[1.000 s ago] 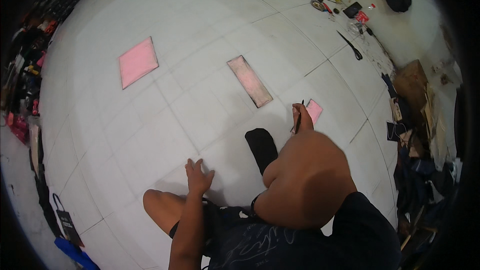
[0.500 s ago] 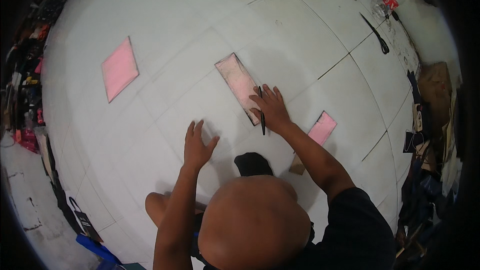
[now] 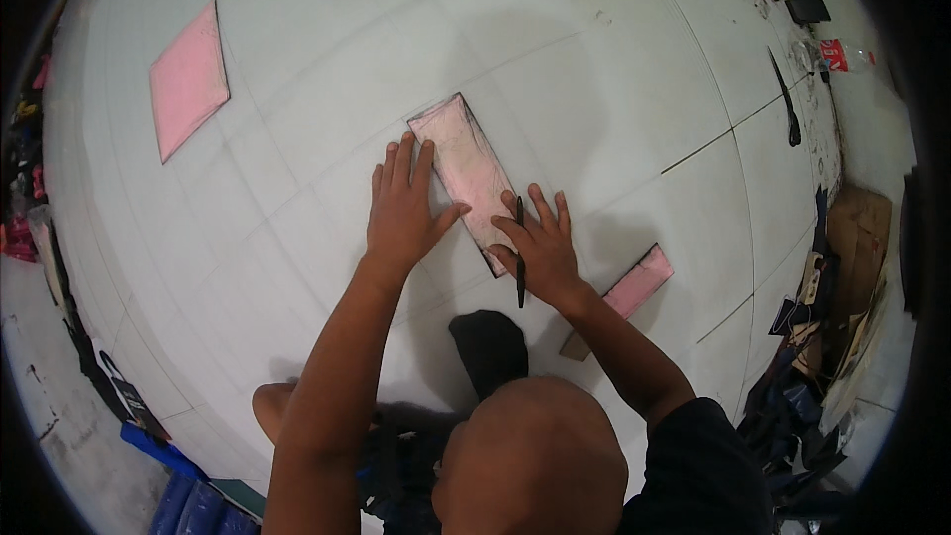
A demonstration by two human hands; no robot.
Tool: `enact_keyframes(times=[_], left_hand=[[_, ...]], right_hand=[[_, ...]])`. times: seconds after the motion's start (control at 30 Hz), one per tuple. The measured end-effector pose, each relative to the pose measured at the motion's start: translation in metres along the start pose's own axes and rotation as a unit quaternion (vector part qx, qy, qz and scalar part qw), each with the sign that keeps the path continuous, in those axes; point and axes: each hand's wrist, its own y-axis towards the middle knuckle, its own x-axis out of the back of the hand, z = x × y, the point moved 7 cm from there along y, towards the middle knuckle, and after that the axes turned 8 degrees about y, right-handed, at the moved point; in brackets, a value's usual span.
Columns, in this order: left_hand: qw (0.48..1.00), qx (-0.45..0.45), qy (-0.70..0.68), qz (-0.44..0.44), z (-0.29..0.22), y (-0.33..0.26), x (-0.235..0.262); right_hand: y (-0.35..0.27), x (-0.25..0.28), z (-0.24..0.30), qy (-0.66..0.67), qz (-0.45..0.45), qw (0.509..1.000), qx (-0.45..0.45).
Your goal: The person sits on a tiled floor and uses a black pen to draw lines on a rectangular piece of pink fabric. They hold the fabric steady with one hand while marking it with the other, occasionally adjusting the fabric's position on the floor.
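Observation:
A long pink rectangular piece [image 3: 458, 144] with dark edges lies slantwise on the pale tiled floor between my hands. My left hand [image 3: 401, 213] is open along its left edge, fingers stretched forward and thumb tip on the pink surface. On the right long edge rests my right hand [image 3: 547, 256], with spread fingers and a black pen [image 3: 520, 282] tucked among them. The pen points toward me. Part of the piece is hidden under my right fingers.
A wider pink piece [image 3: 190, 84] lies at the far left, and a smaller pink strip [image 3: 639, 280] beside my right forearm. Black scissors [image 3: 786, 99], a plastic bottle [image 3: 842, 55] and a cardboard box [image 3: 854, 238] line the right side. My dark-socked foot [image 3: 490, 347] is close by.
My left hand has come from above the floor to the left edge of the long pink piece. My right hand stays on its right side with the pen. The view has shifted.

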Motion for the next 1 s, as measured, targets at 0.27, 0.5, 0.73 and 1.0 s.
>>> enact_keyframes(times=[0.27,0.5,0.73,1.0], left_hand=[[0.999,0.015,0.005,0.028,0.002,0.008,-0.002],[0.999,0.018,0.018,0.033,0.001,0.010,-0.002],[0.998,0.039,0.008,0.056,0.001,0.013,0.000],[0.996,0.025,0.039,0.077,0.003,0.013,-0.001]], right_hand=[[0.006,-0.002,-0.001,-0.027,0.013,1.000,-0.009],[0.006,-0.001,0.000,-0.027,0.006,1.000,-0.016],[0.004,-0.002,-0.001,-0.026,-0.006,0.999,-0.018],[-0.005,0.006,-0.006,0.032,-0.031,0.998,-0.040]])
